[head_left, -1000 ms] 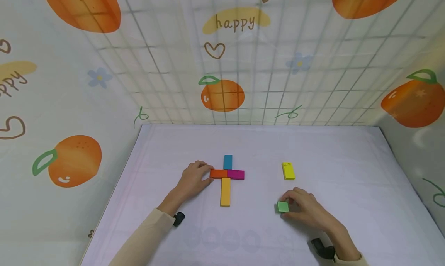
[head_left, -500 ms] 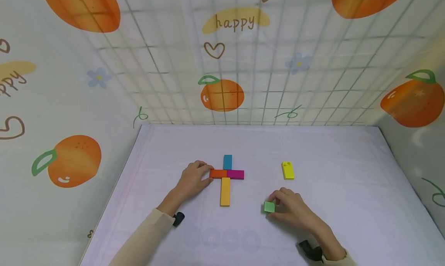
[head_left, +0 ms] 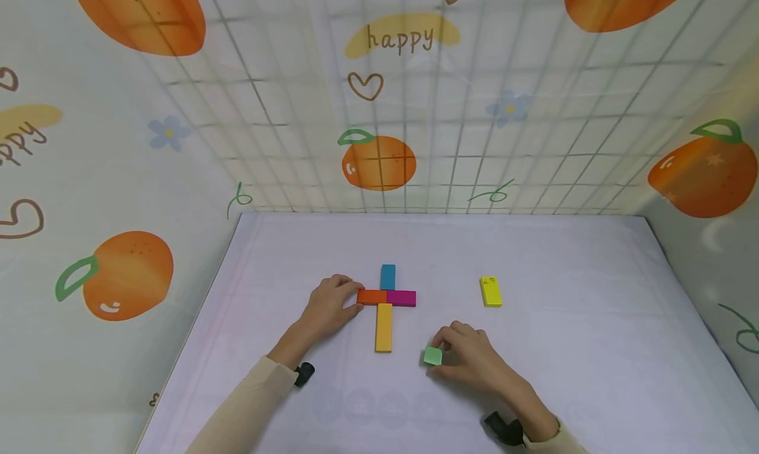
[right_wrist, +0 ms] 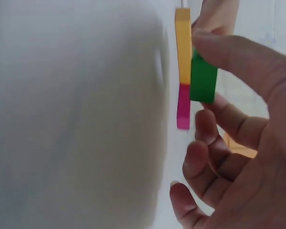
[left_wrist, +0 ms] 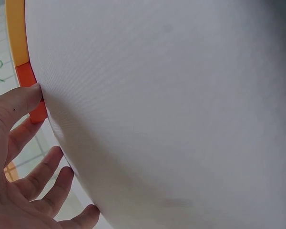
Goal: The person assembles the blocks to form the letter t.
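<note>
Right of the yellow-orange block, my right hand (head_left: 474,358) pinches a green block (head_left: 433,356) between thumb and index finger. In the right wrist view the green block (right_wrist: 203,78) overlaps the yellow-orange and magenta ones. At the left end of an orange-red block (head_left: 371,297), my left hand (head_left: 327,309) grips it by thumb and index finger, the other fingers spread loosely. A magenta block (head_left: 401,298) joins that block end to end. Above their junction sits a blue block (head_left: 388,277), and below it a longer yellow-orange block (head_left: 384,327) points toward me, forming a cross.
A bright yellow block (head_left: 491,291) lies apart to the right on the white-covered table (head_left: 581,276). Patterned cloth walls with oranges (head_left: 379,164) rise behind and at both sides. Black wrist cameras (head_left: 504,429) sit on both arms.
My right hand has carried the green block leftward over the table, closer to the yellow-orange block. My left hand and the cross of blocks have stayed in place.
</note>
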Motion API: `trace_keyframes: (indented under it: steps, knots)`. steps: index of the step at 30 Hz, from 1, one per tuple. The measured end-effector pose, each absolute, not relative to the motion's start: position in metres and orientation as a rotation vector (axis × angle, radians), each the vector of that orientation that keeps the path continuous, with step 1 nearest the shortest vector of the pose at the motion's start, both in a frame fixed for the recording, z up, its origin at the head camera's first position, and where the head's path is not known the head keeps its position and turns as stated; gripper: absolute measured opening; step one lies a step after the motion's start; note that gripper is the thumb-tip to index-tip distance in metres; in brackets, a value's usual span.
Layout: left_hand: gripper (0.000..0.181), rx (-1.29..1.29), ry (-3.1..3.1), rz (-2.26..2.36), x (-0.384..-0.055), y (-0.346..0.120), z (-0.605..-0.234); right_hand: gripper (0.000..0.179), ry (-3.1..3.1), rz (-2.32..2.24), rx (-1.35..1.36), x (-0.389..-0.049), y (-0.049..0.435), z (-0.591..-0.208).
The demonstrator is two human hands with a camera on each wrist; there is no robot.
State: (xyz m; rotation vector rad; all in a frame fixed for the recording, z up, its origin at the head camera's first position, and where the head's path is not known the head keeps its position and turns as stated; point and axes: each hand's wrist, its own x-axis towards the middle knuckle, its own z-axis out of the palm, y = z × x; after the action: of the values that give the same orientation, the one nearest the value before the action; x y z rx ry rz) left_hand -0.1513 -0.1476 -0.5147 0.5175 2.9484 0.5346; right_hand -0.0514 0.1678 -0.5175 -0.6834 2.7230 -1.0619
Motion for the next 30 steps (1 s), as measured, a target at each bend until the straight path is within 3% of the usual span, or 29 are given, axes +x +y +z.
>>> trace_keyframes:
  steps: [30]
  knots:
    - [0.040, 0.512, 2.938, 0.524, -0.154, -0.148, -0.516, 0.036, 2.714, -0.922, -0.644, -0.054, 0.107, -0.520]
